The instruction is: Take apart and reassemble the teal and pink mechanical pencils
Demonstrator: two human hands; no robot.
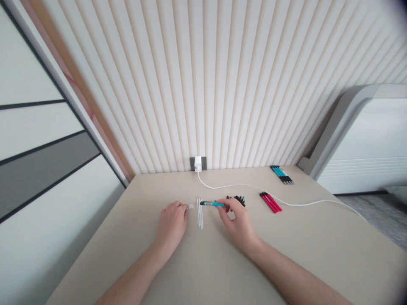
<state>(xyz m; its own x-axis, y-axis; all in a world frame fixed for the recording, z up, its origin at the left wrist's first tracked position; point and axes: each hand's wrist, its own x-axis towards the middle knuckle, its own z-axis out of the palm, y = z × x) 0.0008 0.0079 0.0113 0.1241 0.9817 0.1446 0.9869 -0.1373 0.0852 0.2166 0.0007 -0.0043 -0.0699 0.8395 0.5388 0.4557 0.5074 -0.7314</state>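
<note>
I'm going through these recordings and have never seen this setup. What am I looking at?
There is no machine here: a head-worn camera looks forward and down at a person's bare hands over a pale table. The right hand has a teal-and-black pen in its grip. The left hand touches a small whitish item, too small to identify. Between them lie thin white sticks; rightward are black items, red pens, teal pens and a white cable.
</note>
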